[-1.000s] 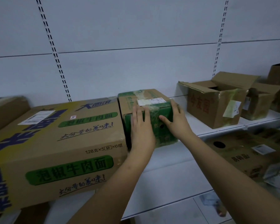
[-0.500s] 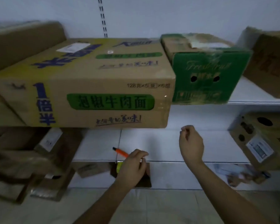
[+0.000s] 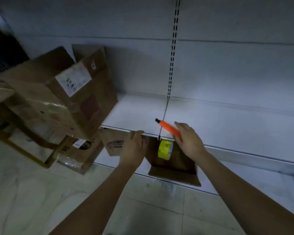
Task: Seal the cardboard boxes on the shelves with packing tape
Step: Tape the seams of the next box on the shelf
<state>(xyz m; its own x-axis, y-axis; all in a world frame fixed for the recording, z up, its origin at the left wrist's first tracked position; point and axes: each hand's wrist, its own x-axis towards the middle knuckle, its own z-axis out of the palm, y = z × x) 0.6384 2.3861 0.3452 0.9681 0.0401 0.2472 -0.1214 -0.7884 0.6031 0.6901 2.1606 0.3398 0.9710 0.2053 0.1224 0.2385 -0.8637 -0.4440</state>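
A roll of yellow-green packing tape (image 3: 165, 149) stands on edge inside a small open brown box (image 3: 173, 164) on the lowest shelf (image 3: 227, 187). The left hand (image 3: 132, 148) grips a box flap (image 3: 115, 143); the right hand (image 3: 189, 140) touches an orange cutter (image 3: 169, 128), fingers fairly straight.

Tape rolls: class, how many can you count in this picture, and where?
1. The yellow tape roll stands on edge in the open cardboard box on the lower shelf, between both hands. Others may be hidden.
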